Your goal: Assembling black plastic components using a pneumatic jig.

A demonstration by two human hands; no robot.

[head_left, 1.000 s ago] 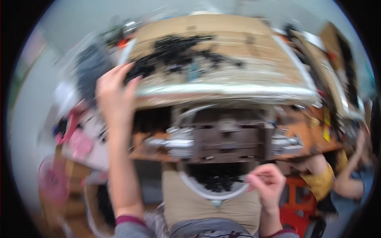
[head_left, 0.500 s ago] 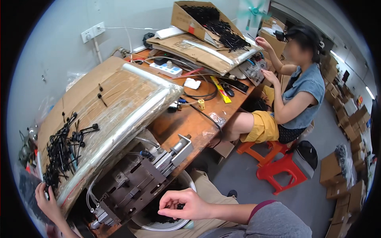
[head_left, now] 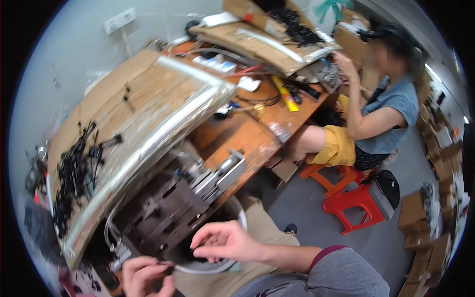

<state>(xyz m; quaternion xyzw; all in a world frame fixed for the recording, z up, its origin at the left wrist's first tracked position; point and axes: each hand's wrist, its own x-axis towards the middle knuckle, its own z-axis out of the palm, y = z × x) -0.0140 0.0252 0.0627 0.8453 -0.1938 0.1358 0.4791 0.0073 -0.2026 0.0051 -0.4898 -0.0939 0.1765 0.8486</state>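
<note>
My left hand is at the lower edge in front of the metal fixture, smeared by motion. Its fingers curl round a small black part, partly hidden. My right hand hovers over a white-rimmed basket, thumb and fingers pinched together; anything between them is too small to make out. Just beyond both hands lies the dark metal fixture with a silver cylinder on its right. A tangled pile of black rod-like parts rests on the tape-edged cardboard at left.
A co-worker sits on the right at the same wooden table, hands at another small device. A red stool stands on the floor. Cardboard boxes line the right side. A power strip lies farther back.
My left hand has come from the black pile toward my right hand, bringing a small black part. My right hand stays nearly in place. The view has shifted, and the co-worker's raised hand has lowered.
</note>
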